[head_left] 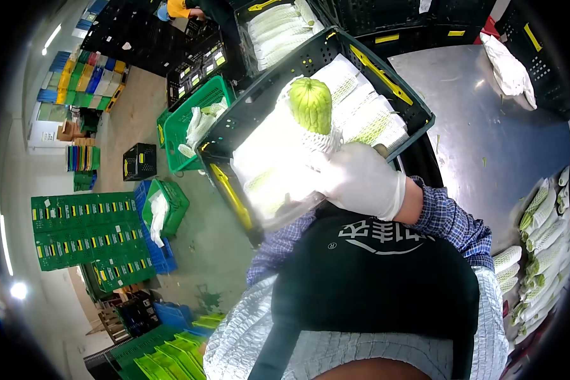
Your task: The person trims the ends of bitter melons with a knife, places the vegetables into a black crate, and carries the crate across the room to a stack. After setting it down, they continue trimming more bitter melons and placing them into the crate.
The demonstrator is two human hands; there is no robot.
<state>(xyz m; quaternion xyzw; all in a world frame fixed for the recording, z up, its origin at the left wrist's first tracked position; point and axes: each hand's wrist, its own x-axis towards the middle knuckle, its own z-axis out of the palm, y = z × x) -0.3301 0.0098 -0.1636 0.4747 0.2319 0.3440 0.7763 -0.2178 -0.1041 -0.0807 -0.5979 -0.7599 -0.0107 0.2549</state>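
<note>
A light green, ridged gourd [311,104] points up out of a white foam net sleeve [321,140] above the crate. My right hand [364,180], in a white glove, is closed around the lower, sleeved part of the gourd. Glare washes out my left hand [292,206], which is low over the crate's near side, so its fingers cannot be made out. Below both hands is a black crate [269,85] with yellow handles. In it lie several net-sleeved gourds [375,126] in a row, beside white sheeting blurred by the bright light.
A steel table [475,145] is on the right, with a white cloth or bag [508,73] and several sleeved gourds [544,253] on it. Green baskets [193,130] and stacked green crates [92,231] stand to the left. Another person's arm [196,12] shows at the top.
</note>
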